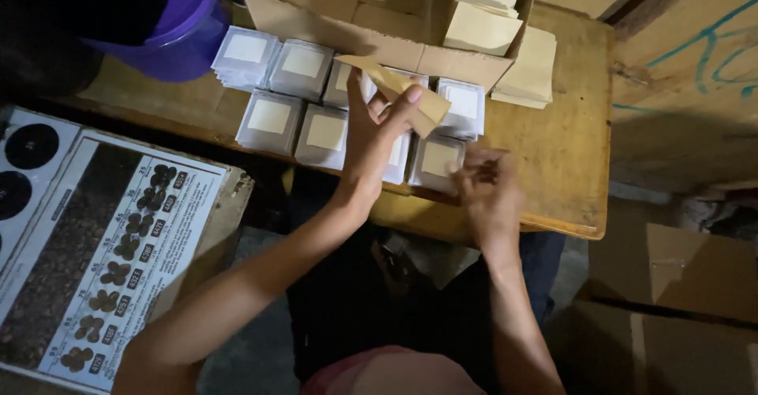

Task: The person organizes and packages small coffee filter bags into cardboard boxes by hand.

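Single head-worn camera, aimed steeply down and slightly forward from above the person's lap, close over the wooden table (568,150) edge, takes in both forearms and floor at either side; upper-left corner is dim, apparently shadowed.

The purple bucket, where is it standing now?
In the head view the purple bucket stands at the top left, on the far left end of the wooden table, just left of the stacks of white packets.
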